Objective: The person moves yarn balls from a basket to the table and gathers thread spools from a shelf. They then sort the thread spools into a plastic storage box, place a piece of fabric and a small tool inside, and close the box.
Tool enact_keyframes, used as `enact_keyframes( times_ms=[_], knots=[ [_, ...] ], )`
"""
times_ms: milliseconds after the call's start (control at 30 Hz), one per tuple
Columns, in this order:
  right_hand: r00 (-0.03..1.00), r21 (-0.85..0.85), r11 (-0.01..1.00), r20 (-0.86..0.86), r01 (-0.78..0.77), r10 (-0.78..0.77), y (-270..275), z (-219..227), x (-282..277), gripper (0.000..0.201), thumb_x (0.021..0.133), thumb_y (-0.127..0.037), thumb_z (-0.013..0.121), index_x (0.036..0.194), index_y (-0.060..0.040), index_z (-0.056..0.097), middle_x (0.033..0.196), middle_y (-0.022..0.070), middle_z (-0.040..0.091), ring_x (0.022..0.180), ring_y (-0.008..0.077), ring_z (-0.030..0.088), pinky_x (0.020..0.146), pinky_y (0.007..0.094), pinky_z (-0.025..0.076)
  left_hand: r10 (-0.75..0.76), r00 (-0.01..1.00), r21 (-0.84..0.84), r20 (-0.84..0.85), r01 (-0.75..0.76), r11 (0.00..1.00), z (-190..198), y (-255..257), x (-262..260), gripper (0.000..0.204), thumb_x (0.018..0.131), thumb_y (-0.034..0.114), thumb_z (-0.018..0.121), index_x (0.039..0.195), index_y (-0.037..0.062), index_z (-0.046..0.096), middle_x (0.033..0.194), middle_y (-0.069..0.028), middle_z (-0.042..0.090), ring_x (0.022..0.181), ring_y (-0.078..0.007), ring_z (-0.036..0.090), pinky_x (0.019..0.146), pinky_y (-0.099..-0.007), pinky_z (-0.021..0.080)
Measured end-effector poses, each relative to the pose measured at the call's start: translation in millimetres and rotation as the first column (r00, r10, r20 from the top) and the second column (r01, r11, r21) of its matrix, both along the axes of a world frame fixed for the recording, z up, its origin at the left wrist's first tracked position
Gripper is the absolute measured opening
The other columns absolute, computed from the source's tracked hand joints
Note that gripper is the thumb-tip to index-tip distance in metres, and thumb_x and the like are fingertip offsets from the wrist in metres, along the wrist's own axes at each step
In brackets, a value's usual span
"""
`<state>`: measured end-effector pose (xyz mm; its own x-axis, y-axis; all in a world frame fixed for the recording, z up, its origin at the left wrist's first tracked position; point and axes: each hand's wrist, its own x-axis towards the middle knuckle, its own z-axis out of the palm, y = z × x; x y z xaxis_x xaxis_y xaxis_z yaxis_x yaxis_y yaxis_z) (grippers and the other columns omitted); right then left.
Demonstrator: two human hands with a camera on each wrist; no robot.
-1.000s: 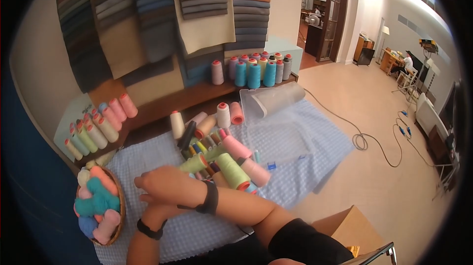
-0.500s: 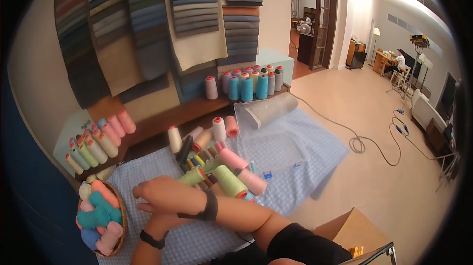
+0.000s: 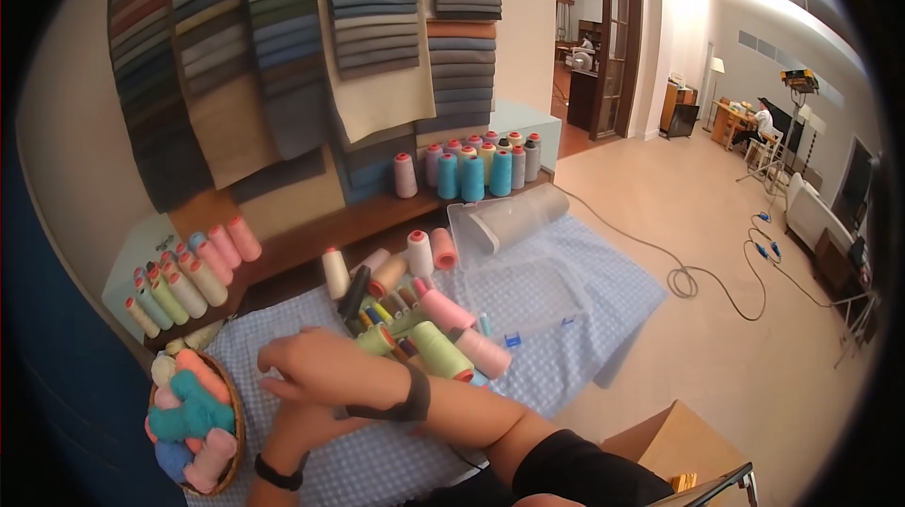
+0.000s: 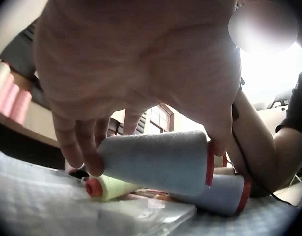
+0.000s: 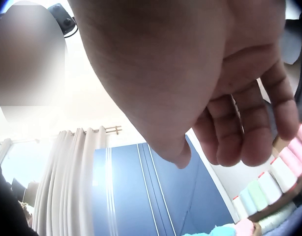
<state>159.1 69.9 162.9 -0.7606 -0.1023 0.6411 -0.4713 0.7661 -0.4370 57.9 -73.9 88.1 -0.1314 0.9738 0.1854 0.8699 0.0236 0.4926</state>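
Note:
My left hand [image 4: 141, 64] grips a pale blue thread cone [image 4: 156, 160] lengthwise, fingers at its narrow end and thumb at the red-rimmed base. Below that cone lie a second pale blue cone [image 4: 219, 191] and a yellow-green cone [image 4: 114, 187], beside a clear plastic sheet or lid [image 4: 165, 219]. In the head view my right hand [image 3: 325, 370] crosses above the left, hiding the held cone. The right wrist view shows its fingers [image 5: 254, 142] loosely bent with nothing between them. Green cones [image 3: 441, 351] and pink cones [image 3: 445, 309] lie heaped beside the right wrist.
A basket of yarn [image 3: 236, 450] stands at the left on the checked cloth [image 3: 622, 300]. An open clear plastic case [image 3: 528, 290] lies to the right of the heap. Upright cones [image 3: 473, 175] line the wooden shelf [image 3: 358, 210] behind, below hanging fabric swatches [image 3: 377, 36].
The head view has tilted and shifted slightly. My hands stay crossed in nearly the same place near the basket, and the heap of cones looks unchanged.

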Motion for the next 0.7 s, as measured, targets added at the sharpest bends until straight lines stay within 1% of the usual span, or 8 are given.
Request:
enact_keyframes(
  times_ms=[33,133,267,300,400,500,600,700],
  knots=[
    [0.999,-0.012,1.000,-0.043,0.006,-0.007,3.1,4.5,2.0,0.023,0.098,-0.029,0.071,0.102,-0.0065,0.070,0.082,0.0121,0.071,0.076,0.0337,0.069,0.079,0.0432,0.053,0.038,0.998,-0.005,-0.055,-0.039,0.999,6.8,-6.3,1.9,0.095,0.078,0.036,0.093,0.156,0.0046,0.047,0.153,-0.0206,0.053,0.143,-0.0370,0.053,0.116,-0.0475,0.045],
    [0.961,-0.112,0.992,-0.262,0.063,-0.090,14.7,19.1,10.8,0.015,0.097,-0.024,0.072,0.099,-0.0088,0.070,0.075,0.0068,0.066,0.069,0.0278,0.065,0.081,0.0382,0.050,0.329,0.942,0.225,0.068,-0.336,0.915,34.8,-19.8,17.2,0.104,0.071,0.036,0.096,0.155,0.0036,0.044,0.149,-0.0222,0.052,0.138,-0.0414,0.054,0.113,-0.0488,0.047],
    [0.926,-0.250,0.961,-0.323,0.115,-0.195,22.4,32.4,24.0,0.010,0.092,-0.013,0.075,0.098,-0.0081,0.069,0.078,0.0052,0.064,0.074,0.0249,0.065,0.080,0.0391,0.048,0.400,0.914,0.409,-0.059,-0.344,0.845,43.6,-33.7,3.3,0.108,0.063,0.024,0.100,0.152,0.0012,0.044,0.145,-0.0233,0.049,0.132,-0.0439,0.055,0.109,-0.0487,0.049],
    [0.932,-0.271,0.956,-0.306,0.109,-0.193,24.2,32.2,24.0,0.012,0.092,-0.012,0.075,0.099,-0.0063,0.069,0.086,0.0072,0.065,0.081,0.0262,0.065,0.079,0.0397,0.048,0.415,0.909,0.435,-0.046,-0.356,0.827,50.1,-34.6,5.3,0.108,0.061,0.022,0.100,0.151,0.0006,0.044,0.144,-0.0236,0.049,0.131,-0.0445,0.054,0.109,-0.0486,0.049],
    [0.912,-0.248,0.951,-0.316,0.186,-0.261,30.2,32.9,21.5,0.017,0.094,-0.016,0.074,0.105,-0.0049,0.067,0.100,0.0097,0.067,0.092,0.0278,0.066,0.087,0.0406,0.048,0.409,0.912,0.493,-0.029,-0.343,0.799,71.2,-28.3,10.4,0.108,0.061,0.021,0.099,0.152,0.0015,0.044,0.147,-0.0233,0.048,0.135,-0.0440,0.053,0.110,-0.0494,0.048],
    [0.914,-0.249,0.949,-0.307,0.191,-0.265,30.4,30.7,17.1,0.025,0.094,-0.017,0.074,0.112,-0.0029,0.066,0.111,0.0129,0.066,0.102,0.0323,0.066,0.089,0.0431,0.050,0.413,0.906,0.526,-0.092,-0.308,0.793,84.2,-21.2,9.4,0.108,0.064,0.024,0.096,0.156,0.0052,0.044,0.155,-0.0187,0.047,0.138,-0.0370,0.054,0.107,-0.0469,0.050],
    [0.917,-0.254,0.946,-0.292,0.201,-0.273,29.6,30.0,14.0,0.029,0.095,-0.020,0.074,0.117,-0.0013,0.067,0.116,0.0145,0.066,0.106,0.0349,0.066,0.091,0.0443,0.051,0.370,0.928,0.555,-0.051,-0.282,0.783,90.4,-10.2,9.5,0.108,0.063,0.023,0.096,0.156,0.0060,0.044,0.155,-0.0180,0.047,0.138,-0.0369,0.054,0.107,-0.0468,0.050],
    [0.933,-0.253,0.941,-0.223,0.223,-0.282,28.7,26.5,11.0,0.034,0.097,-0.022,0.073,0.121,-0.0002,0.067,0.119,0.0151,0.067,0.109,0.0357,0.067,0.094,0.0446,0.051,0.351,0.936,0.561,-0.005,-0.288,0.776,94.3,-2.0,12.5,0.109,0.060,0.022,0.098,0.155,0.0047,0.045,0.153,-0.0225,0.047,0.139,-0.0432,0.051,0.112,-0.0501,0.048]
  ],
)
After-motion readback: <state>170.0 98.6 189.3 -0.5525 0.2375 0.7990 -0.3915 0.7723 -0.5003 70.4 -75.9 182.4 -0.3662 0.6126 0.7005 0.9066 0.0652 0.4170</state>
